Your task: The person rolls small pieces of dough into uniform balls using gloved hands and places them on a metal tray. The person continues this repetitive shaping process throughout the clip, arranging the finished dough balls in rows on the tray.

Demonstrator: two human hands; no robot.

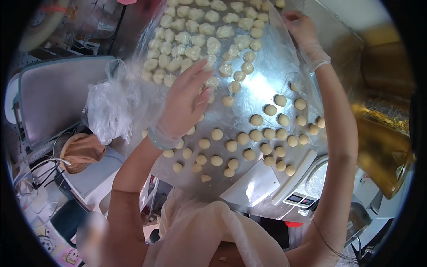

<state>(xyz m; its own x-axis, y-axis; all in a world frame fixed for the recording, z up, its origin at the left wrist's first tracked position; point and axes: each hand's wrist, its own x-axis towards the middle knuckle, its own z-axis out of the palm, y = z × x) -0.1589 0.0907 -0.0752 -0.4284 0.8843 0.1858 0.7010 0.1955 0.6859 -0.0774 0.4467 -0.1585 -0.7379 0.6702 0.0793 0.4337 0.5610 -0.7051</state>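
Note:
A clear plastic sheet [283,63] lies over rows of rough dough lumps [212,16] on a metal worktop [186,175]. My left hand [185,100], in a clear glove, is blurred over the sheet's left part with fingers apart and nothing held. At the far right, my gloved right hand [302,31] has its curled fingers on the sheet's edge. Several smooth round dough balls [256,135] are scattered on the near side, some under the film and others bare. A small dough scrap [206,178] lies near the front edge.
A white flat scraper [252,185], a white rolling pin [295,177] and a digital scale [302,199] are at the front right. Crumpled plastic film [108,111] bunches at the left, beside a grey board [66,90] and a cloth strainer [81,152]. A gold-coloured surface [383,153] stands right.

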